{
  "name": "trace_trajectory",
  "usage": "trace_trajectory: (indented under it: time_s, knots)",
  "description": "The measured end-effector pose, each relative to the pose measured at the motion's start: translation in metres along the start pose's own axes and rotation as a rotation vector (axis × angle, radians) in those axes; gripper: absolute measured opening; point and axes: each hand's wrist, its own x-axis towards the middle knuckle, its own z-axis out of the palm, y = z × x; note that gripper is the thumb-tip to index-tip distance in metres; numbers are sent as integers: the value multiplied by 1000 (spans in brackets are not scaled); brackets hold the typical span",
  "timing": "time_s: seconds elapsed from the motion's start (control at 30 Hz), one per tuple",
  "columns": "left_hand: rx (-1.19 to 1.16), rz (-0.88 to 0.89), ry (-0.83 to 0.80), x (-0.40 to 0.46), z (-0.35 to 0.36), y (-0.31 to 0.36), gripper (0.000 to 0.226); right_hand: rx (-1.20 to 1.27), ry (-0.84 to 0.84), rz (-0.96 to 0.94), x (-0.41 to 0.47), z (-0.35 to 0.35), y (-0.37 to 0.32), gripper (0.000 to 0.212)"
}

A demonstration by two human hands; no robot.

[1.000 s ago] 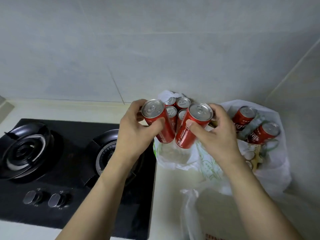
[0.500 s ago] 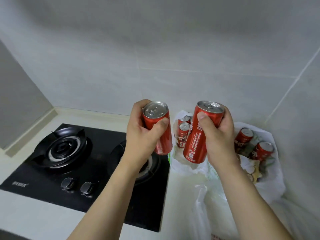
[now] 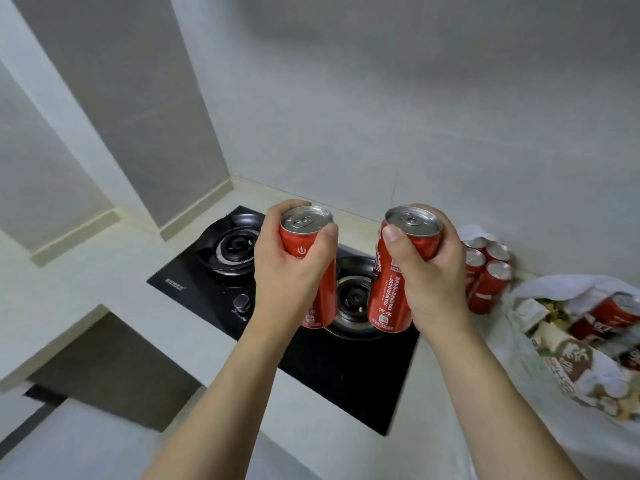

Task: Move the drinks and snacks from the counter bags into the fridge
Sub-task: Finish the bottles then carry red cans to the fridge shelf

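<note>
My left hand grips 1 red can, my right hand another can (both upright); bagged cans sit at 3 o'clock

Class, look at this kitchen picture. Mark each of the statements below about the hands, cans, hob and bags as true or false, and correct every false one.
1. Each hand grips one red can. True: the left hand holds the left can and the right hand holds the right can.
2. Both held cans are opened. False: their tabs lie flat, tops sealed.
3. The held cans are above the black gas hob. True.
4. More red cans stand by the wall. True.
5. The plastic bag is empty. False: it holds cans and packets.
</note>
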Motion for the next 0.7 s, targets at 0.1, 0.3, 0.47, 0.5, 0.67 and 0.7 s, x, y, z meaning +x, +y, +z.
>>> trace_trajectory:
  time_s: [0.1, 0.3, 0.47, 0.5, 0.67, 0.7]
  knots:
    - [43, 18, 70, 2, -42, 1, 37, 20, -82, 1, -7, 40, 1, 25]
    - [123, 76, 207, 5, -131, 10, 44, 78, -248, -17, -28, 125, -8, 23]
    - [147, 113, 298, 2, -205, 18, 37, 128, -344, -4, -52, 196, -15, 31]
    - [155, 109, 314, 0, -220, 18, 36, 130, -364, -2, -58, 210, -17, 31]
    - [217, 116, 405, -13, -293, 20, 39, 163, -464, 34, -92, 275, -23, 29]
    - [229, 117, 424, -16, -306, 20, 39, 174, -487, 44, -99, 287, -24, 29]
